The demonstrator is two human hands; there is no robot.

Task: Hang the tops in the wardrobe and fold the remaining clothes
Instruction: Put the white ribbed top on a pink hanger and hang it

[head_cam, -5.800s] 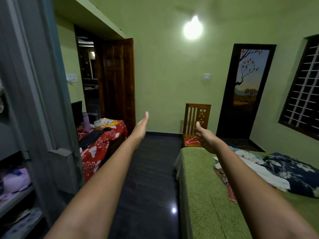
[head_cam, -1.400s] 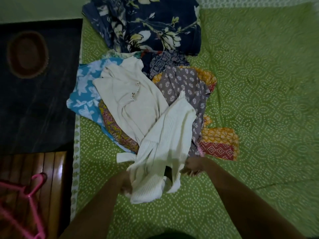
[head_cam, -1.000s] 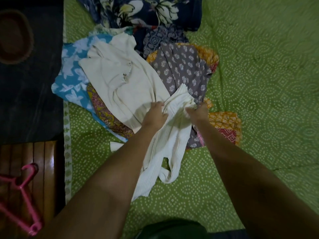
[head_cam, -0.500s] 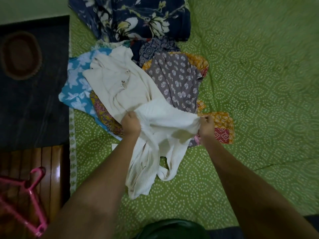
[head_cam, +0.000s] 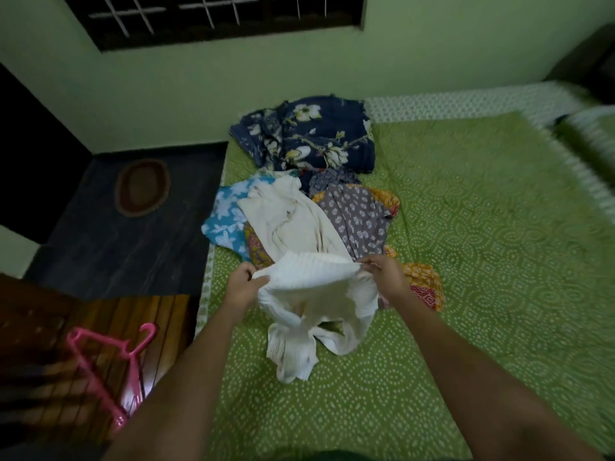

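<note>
A white ribbed top (head_cam: 309, 294) is stretched between my hands above the green bedspread (head_cam: 482, 261). My left hand (head_cam: 243, 287) grips its left edge and my right hand (head_cam: 386, 277) pinches its right edge. The lower part of the top hangs down and touches the bed. Behind it lies a pile of clothes: a cream garment (head_cam: 293, 224), a blue floral piece (head_cam: 226, 221), a grey printed piece (head_cam: 359, 221) and an orange and red printed cloth (head_cam: 422, 284). A pink hanger (head_cam: 109, 357) lies on a wooden chair seat at the left.
A dark blue floral blanket (head_cam: 309, 134) is bunched at the far side of the bed by the green wall. The wooden chair (head_cam: 100, 344) stands against the bed's left edge. A dark floor with an oval mat (head_cam: 143, 188) lies beyond it. A barred window (head_cam: 213, 18) is above.
My hands have lifted the white top higher off the pile and spread it wider. The view has tilted up, so the wall and the window now show.
</note>
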